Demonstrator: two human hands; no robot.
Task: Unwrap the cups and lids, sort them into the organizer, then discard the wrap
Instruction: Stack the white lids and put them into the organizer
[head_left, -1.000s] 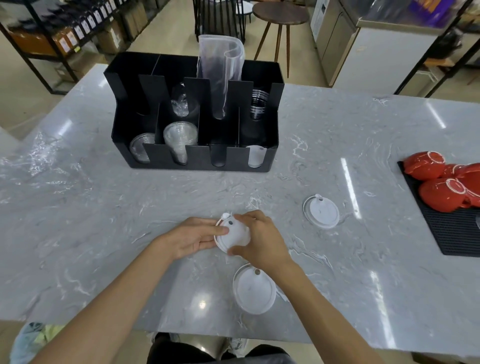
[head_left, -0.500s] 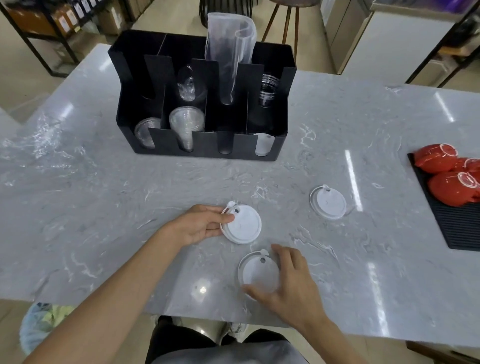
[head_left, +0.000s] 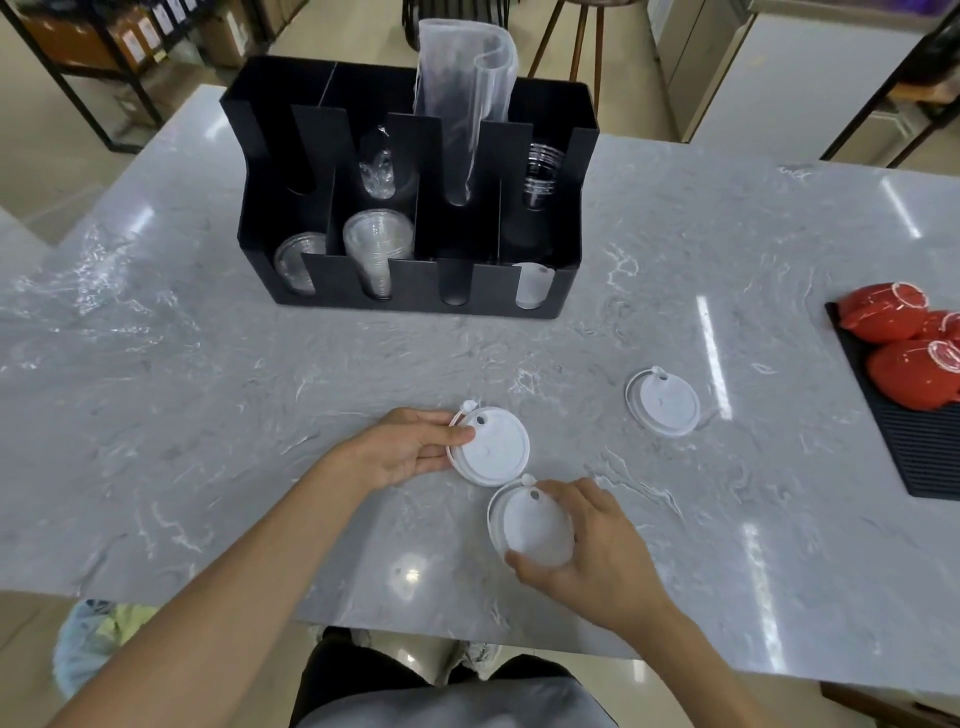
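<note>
Head view, looking down at a grey marble table (head_left: 208, 415).

Left hand (head_left: 405, 452) near the middle, arm coming in from 7 o'clock, palm turned inward. Thumb and fingers pinching the left edge of a small stack of white lids (head_left: 491, 447), thumb on top.

Right hand (head_left: 597, 551) just below at 5 o'clock, arm reaching in from the bottom right. Fingers curled around a single white lid (head_left: 530, 530), gripping its rim from the right and the near side. Lid edge touching or almost touching the stack.

One more white lid (head_left: 665, 400) lying flat at 3 o'clock, well apart from both hands.

Black organizer (head_left: 410, 306) at 12 o'clock, holding clear cups (head_left: 376, 249), a few white lids in the front right slot (head_left: 532, 286), and a tall clear wrap (head_left: 465, 98) standing up in a back slot.

Red cups (head_left: 904, 343) on a black mat (head_left: 914, 447) at the far right.
</note>
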